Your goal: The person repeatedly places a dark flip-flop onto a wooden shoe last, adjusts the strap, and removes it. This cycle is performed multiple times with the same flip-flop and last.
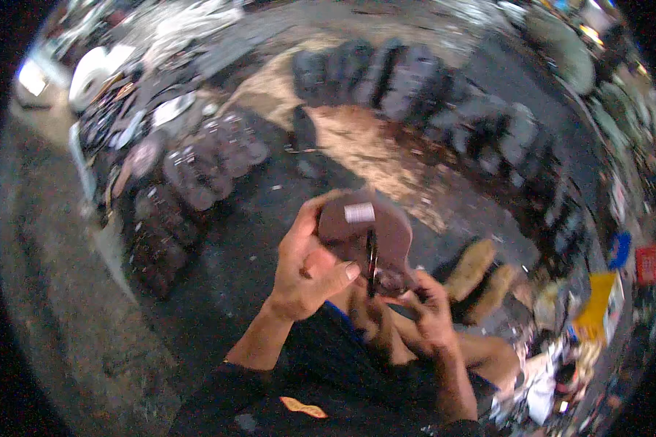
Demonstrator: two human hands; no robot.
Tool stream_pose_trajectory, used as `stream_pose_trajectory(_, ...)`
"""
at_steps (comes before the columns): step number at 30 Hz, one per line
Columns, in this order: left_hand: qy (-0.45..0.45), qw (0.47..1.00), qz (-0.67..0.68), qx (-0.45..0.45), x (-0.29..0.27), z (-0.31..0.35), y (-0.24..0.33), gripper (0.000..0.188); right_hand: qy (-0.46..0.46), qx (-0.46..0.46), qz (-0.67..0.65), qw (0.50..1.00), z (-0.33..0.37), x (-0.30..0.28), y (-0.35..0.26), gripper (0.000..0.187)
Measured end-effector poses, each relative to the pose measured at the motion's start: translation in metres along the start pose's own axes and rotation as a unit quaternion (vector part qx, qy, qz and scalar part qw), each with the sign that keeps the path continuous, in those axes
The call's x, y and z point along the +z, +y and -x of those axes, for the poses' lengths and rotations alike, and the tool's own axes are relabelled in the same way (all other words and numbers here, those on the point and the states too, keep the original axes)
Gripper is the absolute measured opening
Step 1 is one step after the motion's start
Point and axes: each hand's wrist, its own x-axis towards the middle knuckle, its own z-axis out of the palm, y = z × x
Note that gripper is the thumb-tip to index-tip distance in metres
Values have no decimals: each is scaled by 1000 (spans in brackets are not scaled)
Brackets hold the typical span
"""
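Observation:
A brown sandal (pixel 364 218) with a white label on its sole is held up in front of me. My left hand (pixel 306 269) grips its left edge, with the thumb laid toward the middle. A thin, shiny black strip (pixel 372 262) crosses the sandal; whether it is a strap or a tool I cannot tell. At the sandal's lower right, the bent fingers of my right hand (pixel 434 313) close on the end with the straps. Something dark shows by those fingers, too blurred to name.
Dark sandals (pixel 408 80) stand in a curved row at the back and right. More sandals (pixel 189 178) sit in pairs at the left. Two tan sole-shaped pieces (pixel 470 269) lie right of my hands. Mixed scraps (pixel 554 379) and a yellow packet (pixel 594 306) crowd the right side.

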Motion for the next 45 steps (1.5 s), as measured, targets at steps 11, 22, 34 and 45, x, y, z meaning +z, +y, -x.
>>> stream_pose_trajectory(11, -267, 872, -343, 224, 109, 34, 19, 33, 180, -347, 284, 876, 120, -17, -111, 40)
stream_pose_trajectory(22, -346, 842, -370, 184, 117, 51, 10, 38, 124, -250, 129, 952, 152, -26, -94, 39)
stream_pose_trajectory(34, -426, 722, -446, 313, 127, 49, 7, 31, 106, -98, 170, 975, 135, -51, -99, 18)
stream_pose_trajectory(45, -39, 914, -402, 34, 122, -14, -22, 24, 506, 46, 270, 818, -3, -77, 107, 101)
